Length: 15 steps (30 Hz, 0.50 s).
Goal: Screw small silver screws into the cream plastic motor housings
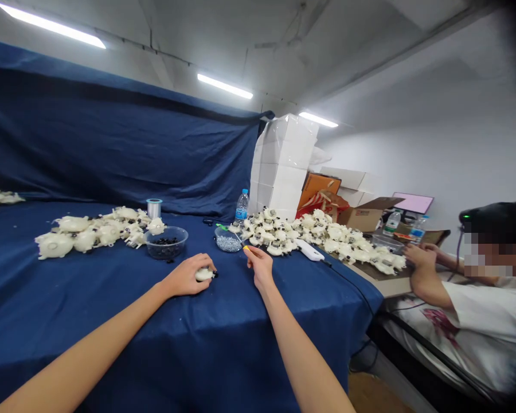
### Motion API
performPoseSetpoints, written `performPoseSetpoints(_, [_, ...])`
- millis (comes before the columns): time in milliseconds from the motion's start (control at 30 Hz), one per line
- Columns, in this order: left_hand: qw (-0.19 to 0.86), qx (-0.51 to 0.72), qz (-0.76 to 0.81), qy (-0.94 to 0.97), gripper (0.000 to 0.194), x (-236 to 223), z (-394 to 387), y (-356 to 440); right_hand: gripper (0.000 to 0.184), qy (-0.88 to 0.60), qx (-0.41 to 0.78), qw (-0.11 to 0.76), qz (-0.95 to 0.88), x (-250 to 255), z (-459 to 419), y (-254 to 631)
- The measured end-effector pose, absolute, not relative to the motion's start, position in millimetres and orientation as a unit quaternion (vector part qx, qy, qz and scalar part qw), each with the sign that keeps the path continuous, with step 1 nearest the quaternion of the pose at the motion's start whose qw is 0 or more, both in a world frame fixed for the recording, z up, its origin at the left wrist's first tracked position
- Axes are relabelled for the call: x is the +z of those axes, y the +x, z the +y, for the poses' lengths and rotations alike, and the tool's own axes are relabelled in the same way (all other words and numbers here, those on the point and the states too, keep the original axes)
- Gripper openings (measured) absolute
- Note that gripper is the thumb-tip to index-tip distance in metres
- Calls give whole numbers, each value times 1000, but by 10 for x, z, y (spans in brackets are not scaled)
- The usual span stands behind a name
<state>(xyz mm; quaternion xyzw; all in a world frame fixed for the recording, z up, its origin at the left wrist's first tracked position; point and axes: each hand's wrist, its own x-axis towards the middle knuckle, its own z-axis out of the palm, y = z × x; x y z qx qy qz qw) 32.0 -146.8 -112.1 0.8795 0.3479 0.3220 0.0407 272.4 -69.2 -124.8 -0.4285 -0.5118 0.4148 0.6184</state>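
My left hand [188, 276] is closed around a small cream-white plastic toy body [204, 275] with black bits at its right end, keeping it down on the blue cloth. In my right hand [260, 267] is a thin screwdriver [246, 248] with a yellow handle, its shaft pointing up and left toward a clear bowl [217, 245] of small silvery metal pieces, likely screws. Whether the tip touches them I cannot tell. Just beyond my left hand stands a clear tub [153, 252] of small black parts.
Piles of similar toy bodies lie at left [86, 238] and right [275, 232]. A wire spool [153, 208], a water bottle [242, 206] and a white corded device [309, 250] stand or lie around. White boxes [279, 166] rise behind. A co-worker [490, 310] sits at right.
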Motion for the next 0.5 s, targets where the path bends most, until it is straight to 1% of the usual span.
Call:
performPoseSetpoints(100, [36, 329, 344, 879, 26, -1141, -1467, 311, 23, -417, 444, 618, -497, -1210, -767, 2708])
performPoseSetpoints(300, [40, 351, 329, 876, 26, -1175, -1414, 283, 27, -432, 448, 645, -442, -1062, -854, 2709])
performPoseSetpoints(400, [21, 343, 339, 876, 26, -1119, -1456, 301, 26, -438, 472, 644, -415, -952, -944, 2663])
performPoseSetpoints(467, [-2, 323, 355, 877, 24, -1077, -1474, 326, 20, -439, 493, 641, -393, -891, -974, 2635])
performPoseSetpoints(500, [-15, 312, 366, 876, 23, -1066, -1462, 334, 20, -439, 498, 644, -380, -874, -962, 2625])
